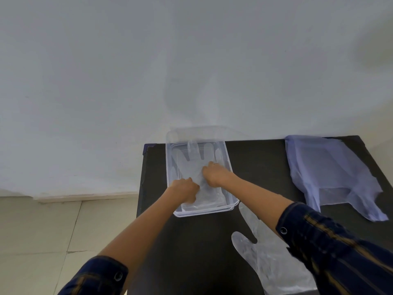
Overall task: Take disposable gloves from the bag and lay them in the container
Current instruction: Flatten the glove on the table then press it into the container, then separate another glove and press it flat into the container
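Note:
A clear rectangular plastic container [228, 165] stands at the back left of a black table [200, 241]. A clear disposable glove [191, 159] lies flat inside it, fingers pointing away from me. My left hand [185, 189] rests on the glove's cuff end near the container's front, fingers curled down on it. My right hand [214, 172] presses on the glove's palm, fingers bent. A second clear glove [263, 258] lies on the table at the front right, partly under my right sleeve. The pale blue plastic bag [327, 173] lies flat at the back right.
The black table stands against a white wall [148, 71]. Its left edge drops to a tiled floor [42, 241]. Bare table surface shows between the container and the bag, and in front of the container.

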